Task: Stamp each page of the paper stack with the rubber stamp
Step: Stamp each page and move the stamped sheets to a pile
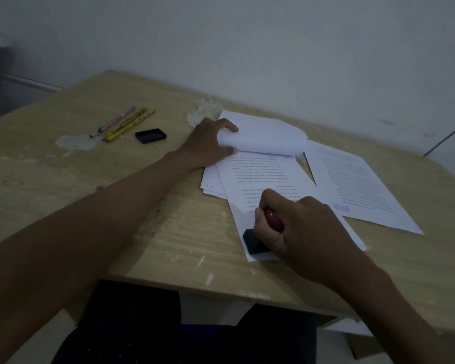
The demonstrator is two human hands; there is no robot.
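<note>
rubber stamp (258, 239) is gripped by right hand (302, 232), pressed on page | folded sheets (263, 136) are held back by left hand (208, 144), exposing it

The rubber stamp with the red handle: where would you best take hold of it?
By the red handle, from above. It rises from the stamp's flat dark base, which sits face down on the page, and the right hand grips it there now, leaving the base clear.
</note>
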